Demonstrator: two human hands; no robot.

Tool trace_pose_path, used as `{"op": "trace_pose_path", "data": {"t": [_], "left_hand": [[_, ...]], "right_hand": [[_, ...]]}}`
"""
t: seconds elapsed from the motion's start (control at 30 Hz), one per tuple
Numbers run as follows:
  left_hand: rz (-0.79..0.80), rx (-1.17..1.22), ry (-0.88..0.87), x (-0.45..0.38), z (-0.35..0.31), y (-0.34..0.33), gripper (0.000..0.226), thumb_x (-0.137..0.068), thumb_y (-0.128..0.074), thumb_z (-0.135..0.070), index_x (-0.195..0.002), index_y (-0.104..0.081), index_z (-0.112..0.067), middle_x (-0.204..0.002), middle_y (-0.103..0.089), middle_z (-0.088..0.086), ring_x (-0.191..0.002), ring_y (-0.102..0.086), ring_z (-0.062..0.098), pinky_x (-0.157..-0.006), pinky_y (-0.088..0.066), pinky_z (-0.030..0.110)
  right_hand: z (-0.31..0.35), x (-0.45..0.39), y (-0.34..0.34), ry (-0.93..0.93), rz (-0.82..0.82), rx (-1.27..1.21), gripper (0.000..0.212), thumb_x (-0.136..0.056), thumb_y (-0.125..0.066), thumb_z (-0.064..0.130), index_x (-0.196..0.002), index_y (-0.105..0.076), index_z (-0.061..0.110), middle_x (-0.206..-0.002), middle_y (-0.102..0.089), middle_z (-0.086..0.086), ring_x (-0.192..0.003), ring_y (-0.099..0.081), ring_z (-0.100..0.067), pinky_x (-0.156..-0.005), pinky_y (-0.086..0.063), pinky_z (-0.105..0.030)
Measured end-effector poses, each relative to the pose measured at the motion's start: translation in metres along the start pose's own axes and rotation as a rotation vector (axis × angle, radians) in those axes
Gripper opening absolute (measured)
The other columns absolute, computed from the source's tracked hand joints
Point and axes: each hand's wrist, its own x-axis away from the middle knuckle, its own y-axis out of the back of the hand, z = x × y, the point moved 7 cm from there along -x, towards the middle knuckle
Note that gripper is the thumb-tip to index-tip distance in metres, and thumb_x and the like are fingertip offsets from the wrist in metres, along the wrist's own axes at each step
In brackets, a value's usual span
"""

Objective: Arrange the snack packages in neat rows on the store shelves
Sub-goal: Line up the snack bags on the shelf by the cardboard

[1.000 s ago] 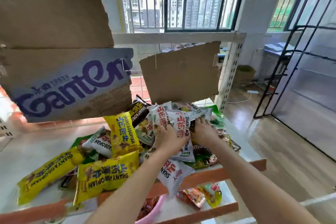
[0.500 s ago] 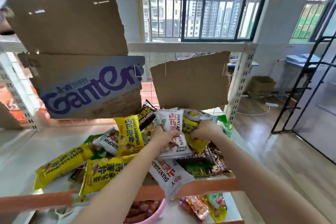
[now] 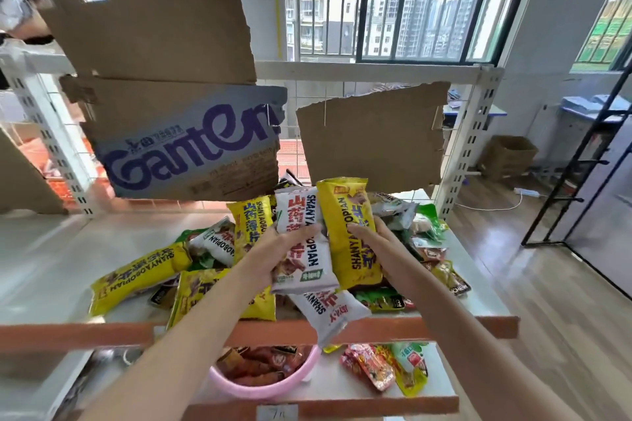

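Observation:
My left hand [image 3: 273,255] grips a white snack pack [image 3: 301,232], held upright above the heap. My right hand [image 3: 378,243] grips a yellow snack pack [image 3: 349,225] right beside it, the two packs edge to edge. Below them a loose pile of packs lies on the white shelf [image 3: 51,260]: a long yellow pack [image 3: 136,278] at the left, another yellow pack [image 3: 195,297] under my left forearm, an upright yellow pack [image 3: 251,225] behind, a white pack [image 3: 328,309] hanging over the orange front edge, and green and dark packs [image 3: 427,249] at the right.
Cardboard sheets hang on the wire back: a Ganten one [image 3: 184,147] at the left, a plain brown one [image 3: 372,140] in the middle. The lower shelf holds a pink bowl [image 3: 266,386] of snacks and red and green packs [image 3: 386,366]. A black rack [image 3: 578,161] stands at the right.
Both hands have lifted out of the pile, each with one pack. The white and yellow packs now stand upright side by side above the heap.

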Motion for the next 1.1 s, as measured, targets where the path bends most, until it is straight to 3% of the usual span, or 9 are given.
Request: {"op": "trace_pose_path", "data": {"t": [0.13, 0.2, 0.3, 0.43, 0.53, 0.7, 0.87, 1.03, 1.1], "left_hand": [[-0.114, -0.039, -0.034, 0.018, 0.0, 0.042, 0.024, -0.075, -0.073, -0.017, -0.096, -0.062, -0.013, -0.083, -0.074, 0.005, -0.071, -0.071, 0.018, -0.06, -0.057, 0.027], [-0.22, -0.095, -0.092, 0.031, -0.002, 0.068, 0.027, -0.074, -0.076, -0.016, -0.097, -0.062, -0.015, -0.09, -0.073, 0.008, -0.075, -0.071, 0.019, -0.06, -0.057, 0.028], [-0.403, -0.212, -0.171, 0.06, -0.005, 0.102, 0.027, -0.07, -0.08, -0.013, -0.088, -0.061, -0.019, -0.08, -0.073, -0.001, -0.068, -0.069, 0.013, -0.054, -0.054, 0.022], [-0.551, -0.233, -0.176, 0.1, 0.002, 0.14, 0.032, -0.069, -0.08, -0.012, -0.095, -0.063, -0.012, -0.085, -0.072, 0.003, -0.071, -0.07, 0.015, -0.059, -0.056, 0.026], [-0.588, -0.193, -0.173, 0.123, 0.002, 0.168, 0.038, -0.07, -0.079, -0.012, -0.104, -0.063, -0.008, -0.096, -0.072, 0.01, -0.077, -0.071, 0.017, -0.063, -0.057, 0.03], [-0.605, -0.193, -0.202, 0.156, -0.006, 0.211, 0.034, -0.069, -0.078, -0.011, -0.097, -0.061, -0.018, -0.089, -0.071, 0.0, -0.072, -0.069, 0.006, -0.057, -0.052, 0.016], [-0.646, -0.19, -0.213, 0.193, -0.006, 0.26, 0.034, -0.068, -0.079, -0.012, -0.097, -0.062, -0.015, -0.087, -0.072, -0.001, -0.075, -0.07, 0.011, -0.06, -0.055, 0.022], [-0.67, -0.157, -0.235, 0.235, -0.004, 0.311, 0.032, -0.068, -0.078, -0.014, -0.094, -0.062, -0.022, -0.08, -0.073, -0.007, -0.075, -0.07, 0.008, -0.059, -0.053, 0.018], [-0.676, -0.13, -0.234, 0.25, -0.003, 0.331, 0.03, -0.07, -0.077, -0.012, -0.092, -0.061, -0.024, -0.079, -0.073, -0.011, -0.074, -0.069, 0.006, -0.059, -0.052, 0.015]], "right_hand": [[-0.003, -0.007, -0.032, -0.046, 0.099, -0.043, 0.037, -0.088, -0.061, 0.028, -0.122, -0.047, 0.028, -0.106, -0.067, -0.003, -0.087, -0.069, -0.021, -0.066, -0.057, -0.037], [-0.006, -0.012, -0.052, -0.042, 0.135, -0.05, 0.052, -0.078, -0.072, 0.022, -0.124, -0.047, 0.025, -0.103, -0.07, -0.004, -0.084, -0.07, -0.023, -0.064, -0.057, -0.04], [-0.013, -0.017, -0.087, -0.05, 0.197, -0.051, 0.076, -0.061, -0.08, 0.023, -0.128, -0.045, 0.023, -0.103, -0.07, -0.004, -0.085, -0.071, -0.022, -0.062, -0.057, -0.039], [-0.017, -0.015, -0.137, 0.01, 0.233, -0.069, 0.047, -0.072, -0.075, 0.006, -0.11, -0.051, 0.022, -0.095, -0.071, -0.004, -0.079, -0.071, -0.021, -0.059, -0.058, -0.039], [-0.019, -0.014, -0.171, 0.046, 0.239, -0.035, 0.045, -0.072, -0.075, 0.004, -0.109, -0.052, 0.016, -0.098, -0.07, -0.009, -0.081, -0.07, -0.025, -0.066, -0.058, -0.044], [-0.027, -0.015, -0.228, 0.018, 0.233, 0.004, 0.058, -0.067, -0.08, 0.018, -0.112, -0.044, 0.012, -0.103, -0.066, -0.011, -0.089, -0.068, -0.028, -0.072, -0.057, -0.05], [-0.032, -0.007, -0.288, 0.05, 0.237, 0.121, 0.062, -0.065, -0.082, 0.029, -0.11, -0.04, 0.018, -0.101, -0.064, -0.006, -0.089, -0.067, -0.023, -0.072, -0.058, -0.046], [-0.038, 0.009, -0.343, 0.023, 0.277, 0.196, 0.081, -0.049, -0.078, 0.053, -0.114, -0.043, 0.019, -0.102, -0.066, -0.002, -0.086, -0.069, -0.018, -0.075, -0.058, -0.045], [-0.042, 0.014, -0.366, -0.018, 0.273, 0.198, 0.095, -0.046, -0.073, 0.07, -0.121, -0.042, 0.021, -0.11, -0.064, -0.002, -0.097, -0.066, -0.022, -0.083, -0.054, -0.049]]}}
